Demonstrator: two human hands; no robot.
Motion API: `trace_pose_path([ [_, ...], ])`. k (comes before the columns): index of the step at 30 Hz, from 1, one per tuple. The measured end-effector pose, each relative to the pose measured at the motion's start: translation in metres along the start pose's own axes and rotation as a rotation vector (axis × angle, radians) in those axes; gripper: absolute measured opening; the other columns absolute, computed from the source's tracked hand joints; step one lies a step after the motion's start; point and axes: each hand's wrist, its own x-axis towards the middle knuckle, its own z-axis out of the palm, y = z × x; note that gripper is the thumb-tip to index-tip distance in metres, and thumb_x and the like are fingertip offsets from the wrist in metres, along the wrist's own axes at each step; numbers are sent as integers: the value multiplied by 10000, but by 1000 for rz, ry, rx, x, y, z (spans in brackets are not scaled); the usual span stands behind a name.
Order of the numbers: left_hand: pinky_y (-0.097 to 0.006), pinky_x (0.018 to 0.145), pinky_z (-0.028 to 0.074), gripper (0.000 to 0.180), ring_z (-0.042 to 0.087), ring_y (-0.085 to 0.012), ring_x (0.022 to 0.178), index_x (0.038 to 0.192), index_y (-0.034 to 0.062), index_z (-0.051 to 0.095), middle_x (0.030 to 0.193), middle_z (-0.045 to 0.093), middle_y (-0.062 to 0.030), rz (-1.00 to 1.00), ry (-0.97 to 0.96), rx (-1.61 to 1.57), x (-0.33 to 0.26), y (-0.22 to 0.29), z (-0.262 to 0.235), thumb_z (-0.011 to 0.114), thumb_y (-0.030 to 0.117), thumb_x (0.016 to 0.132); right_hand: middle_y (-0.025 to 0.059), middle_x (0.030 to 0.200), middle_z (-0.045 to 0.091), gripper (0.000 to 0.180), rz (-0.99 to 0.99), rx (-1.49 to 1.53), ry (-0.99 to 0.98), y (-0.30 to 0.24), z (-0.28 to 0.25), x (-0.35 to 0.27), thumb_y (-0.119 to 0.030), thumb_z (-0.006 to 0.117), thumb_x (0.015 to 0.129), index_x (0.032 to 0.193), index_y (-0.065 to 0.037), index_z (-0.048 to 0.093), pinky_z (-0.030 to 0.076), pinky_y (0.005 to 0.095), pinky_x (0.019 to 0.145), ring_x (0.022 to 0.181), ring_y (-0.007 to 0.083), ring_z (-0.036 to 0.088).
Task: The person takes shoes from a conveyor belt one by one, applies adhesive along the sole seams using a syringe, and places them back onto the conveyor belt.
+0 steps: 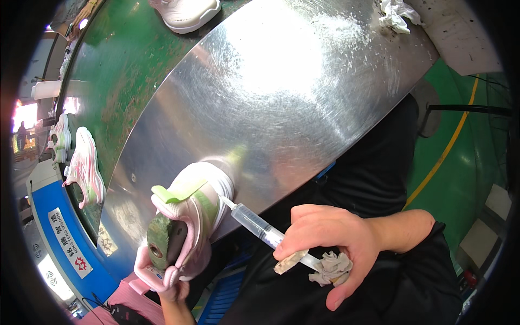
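Observation:
My left hand [174,293] grips a pink, white and pale green running shoe [187,189] from below, near its collar; most of its fingers are hidden. A dark green shoe last [167,242] sits inside the shoe. In my right hand [346,233] is a clear syringe [257,226], held slantwise. Its tip meets or nearly meets the white sole edge by the toe. A crumpled greyish wad [331,268] is tucked by the plunger end, under my palm. My index finger wears a worn, pale wrap [291,262].
A bare metal sheet [227,119] covers the near part of the green worktop [124,70]. Another shoe [187,13] lies at the far edge; two more, one a pink and white shoe [85,168], stand left. Crumpled white tissue [400,15] lies far right. Pink striped clothing [138,298] shows lower left.

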Motion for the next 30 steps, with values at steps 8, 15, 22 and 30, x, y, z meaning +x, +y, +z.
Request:
trace_pose_path([
  [8, -411, 1087, 309, 950, 411, -240, 1255, 1401, 74, 242, 1360, 385, -104, 52, -122, -126, -43, -24, 18, 775, 137, 616, 85, 1075, 664, 813, 6, -51, 1, -8, 8, 0, -476, 825, 648, 1223, 25, 543, 363, 299, 667, 807, 185, 587],
  [15, -455, 1079, 339, 879, 444, -324, 1265, 1422, 20, 281, 1334, 474, -162, -754, -608, -658, -48, -50, 6, 599, 3, 603, 104, 1050, 646, 721, -33, -133, 22, -16, 25, 7, -440, 815, 661, 1163, 14, 568, 385, 306, 652, 774, 210, 569],
  [22, -525, 999, 414, 891, 525, -370, 1172, 1403, 38, 309, 1261, 530, -187, -781, -771, -715, -48, -57, 41, 605, 80, 564, 103, 1093, 610, 720, 115, -152, -164, -64, 14, 12, -405, 845, 609, 1143, 1, 583, 408, 317, 704, 797, 245, 533],
  [30, -589, 1019, 367, 857, 510, -391, 1171, 1391, 86, 356, 1250, 537, -176, -670, -970, -671, -34, -51, 86, 713, 111, 613, 109, 1226, 602, 785, 340, -196, -220, -113, 20, -17, -465, 718, 768, 1346, -7, 447, 399, 315, 771, 881, 208, 571],
])
